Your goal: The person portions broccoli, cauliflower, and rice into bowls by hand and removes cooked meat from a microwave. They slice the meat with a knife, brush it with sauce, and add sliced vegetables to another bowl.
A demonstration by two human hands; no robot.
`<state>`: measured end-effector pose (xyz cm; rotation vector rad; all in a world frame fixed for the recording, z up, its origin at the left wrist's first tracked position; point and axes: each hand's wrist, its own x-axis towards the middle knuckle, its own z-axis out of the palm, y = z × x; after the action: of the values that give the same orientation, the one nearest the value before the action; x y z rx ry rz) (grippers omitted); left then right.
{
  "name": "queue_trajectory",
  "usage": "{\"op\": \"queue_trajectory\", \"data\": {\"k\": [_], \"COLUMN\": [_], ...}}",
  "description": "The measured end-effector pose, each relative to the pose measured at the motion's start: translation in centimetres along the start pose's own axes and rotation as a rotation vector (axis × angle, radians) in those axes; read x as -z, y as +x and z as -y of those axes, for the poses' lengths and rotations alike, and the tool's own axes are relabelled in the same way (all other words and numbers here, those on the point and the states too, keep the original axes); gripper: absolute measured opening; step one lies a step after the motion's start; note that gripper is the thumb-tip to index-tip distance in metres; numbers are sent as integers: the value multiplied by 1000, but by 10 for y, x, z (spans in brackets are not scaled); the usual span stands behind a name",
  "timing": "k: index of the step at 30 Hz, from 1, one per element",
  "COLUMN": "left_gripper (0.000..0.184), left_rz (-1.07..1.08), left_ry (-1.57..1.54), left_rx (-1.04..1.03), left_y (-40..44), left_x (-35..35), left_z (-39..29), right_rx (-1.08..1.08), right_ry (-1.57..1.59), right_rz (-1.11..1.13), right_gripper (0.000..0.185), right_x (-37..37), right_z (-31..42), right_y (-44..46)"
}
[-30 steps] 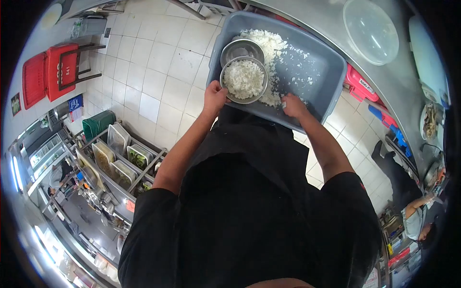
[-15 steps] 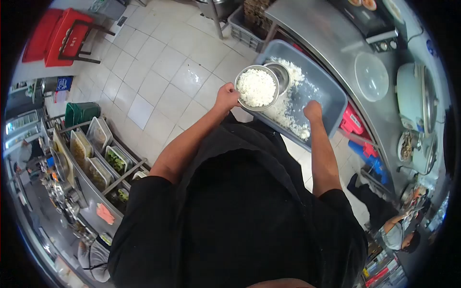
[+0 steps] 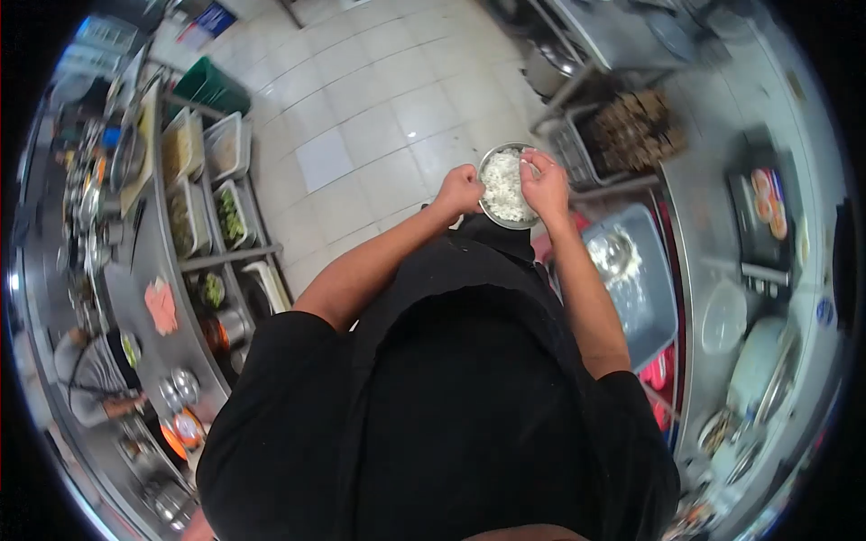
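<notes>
Metal bowl (image 3: 490, 215) of rice (image 3: 503, 187)
Left hand (image 3: 461, 190) pinches its rim; right hand (image 3: 545, 187), grip unclear; forearm (image 3: 591, 288) partly hides grey tub (image 3: 645, 316)

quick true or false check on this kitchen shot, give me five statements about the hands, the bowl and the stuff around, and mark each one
1. The metal bowl holds white rice. True.
2. The left hand is well away from the bowl. False: it grips the bowl at its rim.
3. The right hand is at the bowl's other side, partly over the rice. True.
4. The grey tub has nothing inside. False: a second metal bowl and scattered rice are in it.
5. The green bin stands toward the upper left of the picture. True.
</notes>
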<state>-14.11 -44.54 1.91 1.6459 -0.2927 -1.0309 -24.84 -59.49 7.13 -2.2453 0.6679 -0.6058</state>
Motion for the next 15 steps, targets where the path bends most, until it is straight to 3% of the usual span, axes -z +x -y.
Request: {"op": "queue_trajectory", "data": {"k": [3, 6, 9, 13, 15], "left_gripper": [14, 14, 15, 16, 16], "left_rz": [-167, -319, -447, -659, -722], "left_ry": [-64, -159, -174, -313, -364], "left_rx": [5, 33, 68, 8, 4], "left_y": [10, 17, 31, 42, 35], "left_x": [45, 103, 169, 255, 290], "left_z": [-1, -10, -18, -24, -42], "right_rx": [297, 617, 905, 584, 659], "right_ry": [-91, -270, -107, 166, 171], "right_rz": [146, 585, 598, 533, 593], "right_gripper": [16, 10, 2, 5, 6], "right_x": [-71, -137, -187, -208, -240], "right_z": [31, 67, 93, 189, 209], "right_y": [47, 88, 130, 188, 215]}}
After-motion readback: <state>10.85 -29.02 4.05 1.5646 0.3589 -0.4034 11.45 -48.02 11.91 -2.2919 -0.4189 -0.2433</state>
